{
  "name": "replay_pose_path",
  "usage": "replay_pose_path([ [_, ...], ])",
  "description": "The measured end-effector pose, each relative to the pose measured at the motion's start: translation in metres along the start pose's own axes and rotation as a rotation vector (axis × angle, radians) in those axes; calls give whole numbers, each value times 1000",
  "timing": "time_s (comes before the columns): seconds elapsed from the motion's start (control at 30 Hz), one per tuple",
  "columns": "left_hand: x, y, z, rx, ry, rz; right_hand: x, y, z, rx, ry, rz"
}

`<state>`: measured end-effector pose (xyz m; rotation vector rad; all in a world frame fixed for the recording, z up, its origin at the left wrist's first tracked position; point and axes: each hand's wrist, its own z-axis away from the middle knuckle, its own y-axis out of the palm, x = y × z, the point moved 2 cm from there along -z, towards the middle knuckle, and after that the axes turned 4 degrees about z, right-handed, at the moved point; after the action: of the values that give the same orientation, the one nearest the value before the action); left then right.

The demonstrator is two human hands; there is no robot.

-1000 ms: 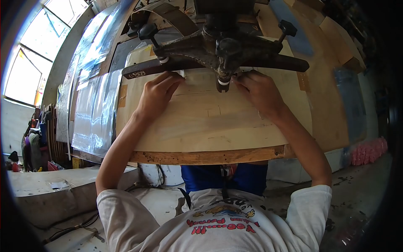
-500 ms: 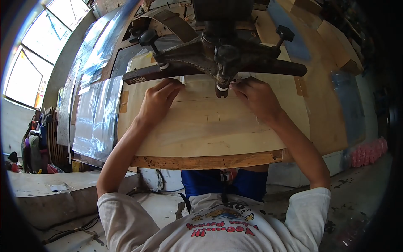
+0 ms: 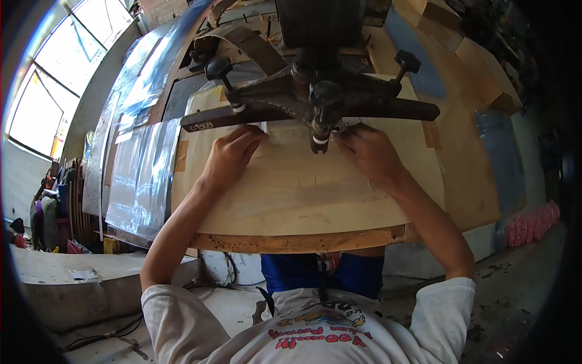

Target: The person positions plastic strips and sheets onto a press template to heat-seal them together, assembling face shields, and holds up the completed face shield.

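A dark metal machine head (image 3: 318, 97) with black knobs hangs over a pale board (image 3: 291, 200). A long dark bar (image 3: 391, 109) crosses beneath its arms. My left hand (image 3: 233, 151) is closed in a pinch at the board, just under the left part of the bar. On the other side of the central metal tip (image 3: 319, 142), my right hand (image 3: 370, 148) is closed too, its fingertips close to that tip. Whatever lies between the fingers of either hand is too small or hidden to make out.
Clear plastic sheets (image 3: 142, 176) lie to the left of the board. A wooden strip (image 3: 303, 244) edges the board near my body. Cardboard boxes (image 3: 488, 73) stand at the back right, and a pink bundle (image 3: 533, 224) sits low at the right.
The whole view has shifted, so the machine, board and hands appear slightly lower. Both hands keep their closed shape and nearly the same places under the bar.
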<state>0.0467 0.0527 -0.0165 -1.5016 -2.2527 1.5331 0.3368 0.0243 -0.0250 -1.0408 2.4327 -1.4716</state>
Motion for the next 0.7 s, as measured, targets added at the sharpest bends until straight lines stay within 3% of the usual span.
replay_pose_path([
  [0.7, 1, 1, 0, -1, -10, 0, -1, -1, 3, 87, -28, 70],
])
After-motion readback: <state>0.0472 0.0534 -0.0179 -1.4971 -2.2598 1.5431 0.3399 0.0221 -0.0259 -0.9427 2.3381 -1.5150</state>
